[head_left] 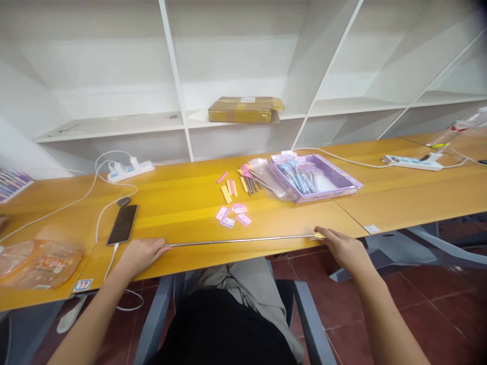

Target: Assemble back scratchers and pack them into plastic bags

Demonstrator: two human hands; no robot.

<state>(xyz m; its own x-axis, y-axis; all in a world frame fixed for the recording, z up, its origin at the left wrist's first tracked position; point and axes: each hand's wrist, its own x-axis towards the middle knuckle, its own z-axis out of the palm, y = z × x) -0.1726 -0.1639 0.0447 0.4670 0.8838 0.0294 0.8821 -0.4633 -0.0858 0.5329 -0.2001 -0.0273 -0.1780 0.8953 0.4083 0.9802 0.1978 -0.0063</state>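
A long, thin telescopic metal rod (pixel 243 240) stretches level between my two hands, just over the table's front edge. Its left end is pinched in my left hand (pixel 141 257). At the other end, a small yellow piece (pixel 318 235) is in the fingers of my right hand (pixel 344 248). Beyond the rod lie several pink printed cards (pixel 243 219). Farther back are yellow and pink tubes (pixel 225 193) and a row of short dark rods (pixel 251 185), some with pink or yellow heads.
A purple tray (pixel 335 175) holds blue items in clear wrap, with plastic bags beside it. A phone (pixel 122 224) on a white cable lies near my left hand. Also around are an orange bag (pixel 41 263), two power strips (pixel 131 171), a bottle (pixel 456 126) and a shelved carton (pixel 243 110).
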